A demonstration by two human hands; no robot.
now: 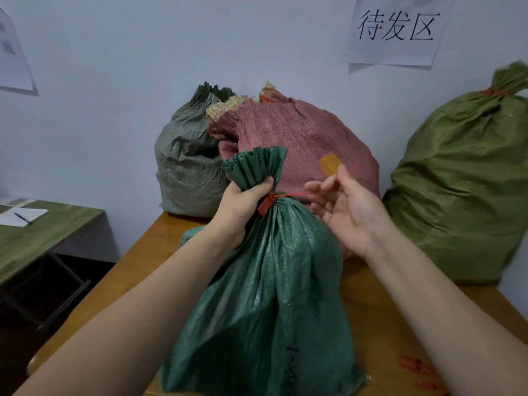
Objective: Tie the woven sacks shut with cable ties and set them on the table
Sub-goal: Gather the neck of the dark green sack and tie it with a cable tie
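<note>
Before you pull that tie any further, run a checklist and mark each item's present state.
1. Left hand grips the green sack at its gathered neck: ok.
2. Cable tie loops the neck below the pleats: ok.
3. Right hand pinches the tie's tail: ok.
4. Tie pulled fully tight: cannot tell.
5. Bare table left of the sack for setting it down: ok.
6. Spare ties lying on the table at the right: ok.
</note>
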